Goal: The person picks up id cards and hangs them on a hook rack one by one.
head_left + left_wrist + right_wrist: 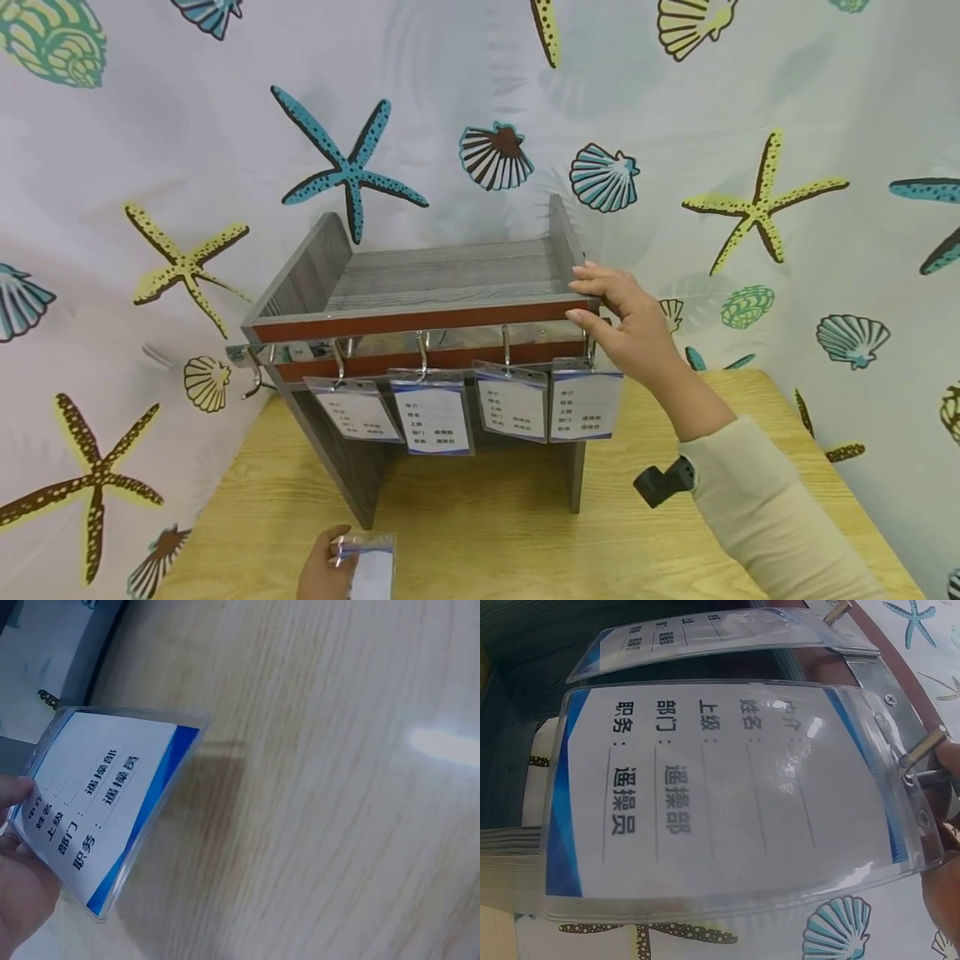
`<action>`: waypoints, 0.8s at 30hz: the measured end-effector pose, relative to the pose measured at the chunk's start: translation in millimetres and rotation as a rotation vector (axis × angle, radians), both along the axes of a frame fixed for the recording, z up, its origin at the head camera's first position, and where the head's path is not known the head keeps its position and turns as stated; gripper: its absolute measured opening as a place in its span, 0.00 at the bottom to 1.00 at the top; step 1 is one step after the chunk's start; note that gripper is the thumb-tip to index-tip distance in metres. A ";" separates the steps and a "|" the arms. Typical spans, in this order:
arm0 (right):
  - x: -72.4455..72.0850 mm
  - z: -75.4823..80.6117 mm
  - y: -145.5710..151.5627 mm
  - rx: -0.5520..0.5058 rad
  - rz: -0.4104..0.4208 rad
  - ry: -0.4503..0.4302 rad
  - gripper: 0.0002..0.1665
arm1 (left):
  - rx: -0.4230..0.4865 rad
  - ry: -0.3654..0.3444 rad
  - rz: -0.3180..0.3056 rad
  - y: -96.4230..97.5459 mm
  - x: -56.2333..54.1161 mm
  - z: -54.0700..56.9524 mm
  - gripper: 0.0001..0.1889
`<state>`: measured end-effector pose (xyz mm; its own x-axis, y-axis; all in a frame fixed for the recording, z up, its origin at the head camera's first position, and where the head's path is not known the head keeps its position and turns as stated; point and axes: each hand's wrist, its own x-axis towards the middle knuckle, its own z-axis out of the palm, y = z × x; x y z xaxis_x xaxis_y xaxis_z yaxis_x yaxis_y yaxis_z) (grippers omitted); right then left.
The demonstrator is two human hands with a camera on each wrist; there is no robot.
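In the head view, my left hand [327, 568] pinches a clear badge holder [372, 573] by its top edge, low over the table in front of the rack's left leg. The left wrist view shows that badge holder [105, 799] tilted, its printed white card edged in blue. My right hand [626, 321] grips the front right corner of the grey wooden rack [450, 271], fingers over the side panel and thumb at the front edge. Below it, a badge holder [587, 404] hangs on the rightmost hook. The right wrist view shows a hung badge holder [720, 802] close up.
A metal hook rail [465, 337] runs along the rack's front. Several badge holders [431, 414] hang from it; the leftmost hook [257, 377] is bare. The rack stands on a wooden table [480, 542], before a cloth [450, 67] printed with starfish and shells.
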<state>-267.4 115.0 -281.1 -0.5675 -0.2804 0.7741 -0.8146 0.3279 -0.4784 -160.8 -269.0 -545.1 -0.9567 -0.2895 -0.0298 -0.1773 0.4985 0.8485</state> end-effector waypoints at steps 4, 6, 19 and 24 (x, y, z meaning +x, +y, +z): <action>-1.2 1.3 -0.5 -0.005 0.002 -0.002 0.16 | 0.071 0.018 0.019 5.8 0.4 19.3 0.20; -1.6 2.0 -0.8 -0.005 -0.002 -0.005 0.16 | 0.096 0.012 0.021 8.3 -0.2 29.1 0.20; -0.4 0.2 -1.0 0.009 -0.017 -0.053 0.16 | 0.081 0.041 -0.005 11.2 -7.1 71.1 0.20; 0.5 0.0 -1.3 0.004 -0.015 -0.053 0.16 | 0.139 0.062 0.000 11.2 -9.4 87.6 0.20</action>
